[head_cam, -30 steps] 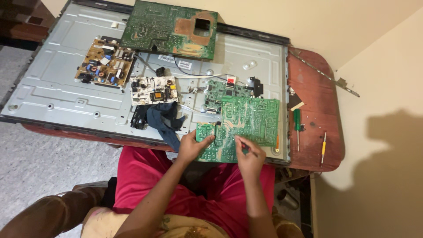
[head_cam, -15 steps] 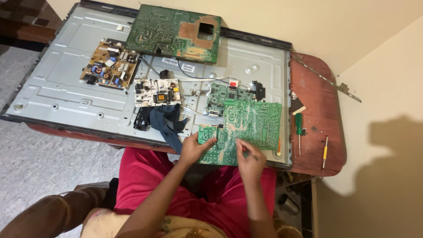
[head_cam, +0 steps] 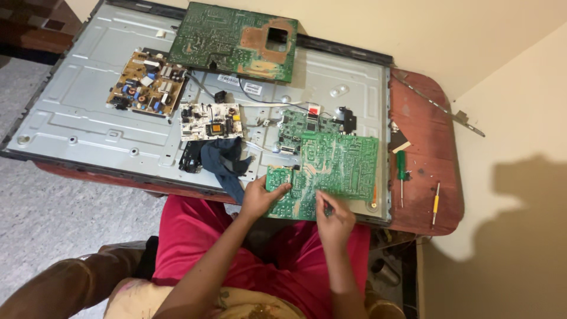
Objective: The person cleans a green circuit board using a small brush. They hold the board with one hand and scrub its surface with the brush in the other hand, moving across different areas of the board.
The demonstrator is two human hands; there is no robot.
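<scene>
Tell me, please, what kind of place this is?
Probably a home electronics repair spot: an opened flat screen's metal back panel lies on a red table, with loose circuit boards and a green screwdriver, beside a plain wall.

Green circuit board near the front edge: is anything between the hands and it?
Nothing visible. The left hand already grips the green circuit board at its left corner, and the right hand rests at its front edge. The blue cloth lies off to the left.
</scene>
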